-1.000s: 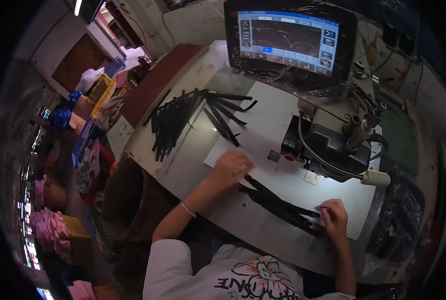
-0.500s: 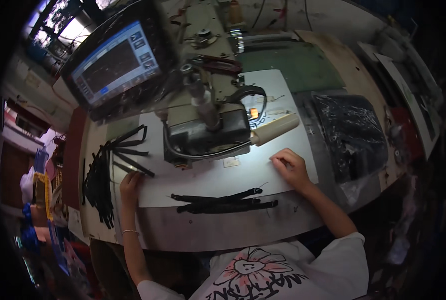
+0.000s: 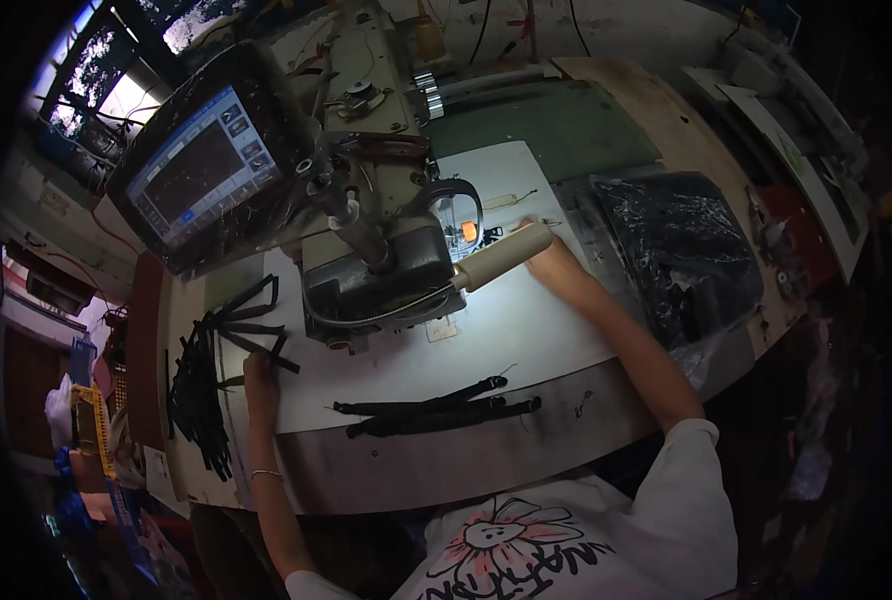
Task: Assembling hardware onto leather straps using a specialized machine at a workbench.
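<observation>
My left hand [image 3: 260, 380] is low at the left edge of the white sheet, its fingers closed on the end of a black strap [image 3: 232, 382]. Beside it lies a loose pile of similar black straps [image 3: 198, 400], several fanned out toward the machine. My right hand [image 3: 554, 262] reaches to the far right of the machine head [image 3: 376, 275], next to a beige cylinder [image 3: 506, 256] that sticks out from it. That cylinder partly covers its fingers, so their grip is hidden. Several black strap pieces with loose threads [image 3: 431, 408] lie near the sheet's front edge.
A lit screen [image 3: 201, 155] in clear plastic stands at the back left. The white sheet [image 3: 556, 330] covers the metal worktop [image 3: 436, 462]. A plastic-wrapped black bundle [image 3: 681, 260] lies at the right, and a green mat [image 3: 546, 125] behind.
My right hand has moved away from me, from the sheet's right side to beside the beige cylinder. My left hand has come slightly nearer, a strap end shifting with it. The view has tilted.
</observation>
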Tool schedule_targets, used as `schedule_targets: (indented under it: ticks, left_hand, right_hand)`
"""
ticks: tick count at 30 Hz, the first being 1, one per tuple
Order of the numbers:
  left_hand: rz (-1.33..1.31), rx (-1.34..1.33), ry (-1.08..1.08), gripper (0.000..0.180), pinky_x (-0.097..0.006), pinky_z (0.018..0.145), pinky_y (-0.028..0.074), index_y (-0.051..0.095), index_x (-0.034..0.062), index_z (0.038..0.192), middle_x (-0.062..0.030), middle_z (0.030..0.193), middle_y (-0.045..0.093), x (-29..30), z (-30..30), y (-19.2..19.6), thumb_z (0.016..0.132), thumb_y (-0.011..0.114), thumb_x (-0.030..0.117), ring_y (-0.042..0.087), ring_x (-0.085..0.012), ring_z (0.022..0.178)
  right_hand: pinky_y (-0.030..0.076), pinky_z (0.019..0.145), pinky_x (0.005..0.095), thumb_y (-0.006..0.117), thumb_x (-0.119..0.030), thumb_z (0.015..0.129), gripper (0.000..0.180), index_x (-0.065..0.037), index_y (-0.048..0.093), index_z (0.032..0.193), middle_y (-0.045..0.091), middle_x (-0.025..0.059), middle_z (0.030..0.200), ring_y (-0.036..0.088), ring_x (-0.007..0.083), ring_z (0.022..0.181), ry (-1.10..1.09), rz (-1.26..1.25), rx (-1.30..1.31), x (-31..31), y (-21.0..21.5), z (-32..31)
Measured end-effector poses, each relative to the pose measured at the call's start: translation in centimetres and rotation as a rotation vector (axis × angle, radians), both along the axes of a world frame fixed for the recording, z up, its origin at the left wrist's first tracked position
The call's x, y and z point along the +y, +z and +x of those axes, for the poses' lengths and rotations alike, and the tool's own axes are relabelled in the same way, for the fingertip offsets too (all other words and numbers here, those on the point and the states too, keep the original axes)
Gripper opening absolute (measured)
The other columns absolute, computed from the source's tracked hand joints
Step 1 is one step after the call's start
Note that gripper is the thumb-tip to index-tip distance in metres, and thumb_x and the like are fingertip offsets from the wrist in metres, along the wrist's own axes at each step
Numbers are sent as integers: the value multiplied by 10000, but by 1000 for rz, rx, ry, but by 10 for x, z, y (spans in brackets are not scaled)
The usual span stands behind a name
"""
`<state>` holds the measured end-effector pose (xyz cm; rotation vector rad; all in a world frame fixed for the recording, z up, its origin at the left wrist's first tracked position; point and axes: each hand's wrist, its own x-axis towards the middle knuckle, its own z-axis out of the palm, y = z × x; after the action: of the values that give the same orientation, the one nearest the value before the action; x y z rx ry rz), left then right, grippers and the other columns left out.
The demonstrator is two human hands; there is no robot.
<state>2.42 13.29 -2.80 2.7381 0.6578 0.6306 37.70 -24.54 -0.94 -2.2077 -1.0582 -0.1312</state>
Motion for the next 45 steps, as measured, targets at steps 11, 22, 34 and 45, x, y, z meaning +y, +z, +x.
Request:
schedule_targets:
  ticks: [11, 22, 34, 45]
  left_hand:
    - [-372, 173, -517, 89, -399, 781, 389, 513, 0, 845, -159, 870, 501, -175, 85, 42, 826, 514, 86, 465, -349, 878]
    - [-887, -113, -344, 131, -185, 517, 382, 581, 44, 851, 17, 630, 542, -253, 141, 47, 844, 614, 170, 445, -26, 532]
    - [-1337, -212, -338, 108, -156, 606, 418, 565, 8, 875, 14, 742, 586, -247, 139, 36, 852, 602, 107, 527, -14, 661]
    - [-278, 134, -471, 238, -370, 830, 332, 547, 110, 817, -22, 907, 517, -213, 116, 35, 693, 704, 238, 461, -244, 915]
  right_hand:
    - [499, 686, 231, 538, -138, 893, 219, 36, 588, 1017, 603, 50, 799, 585, 102, 701, 178, 597, 1457, -27, 2, -30]
    - [530, 689, 246, 538, -132, 892, 228, 59, 579, 1010, 627, 116, 851, 638, 156, 740, 285, 480, 1448, -18, 22, -92]
    - [522, 631, 223, 583, -74, 855, 155, 45, 582, 955, 629, 74, 788, 624, 117, 693, 337, 448, 1392, -13, 21, -101]
    - [490, 584, 218, 600, -55, 834, 85, 18, 573, 869, 612, 55, 787, 592, 94, 646, 299, 205, 1233, -12, 20, -105]
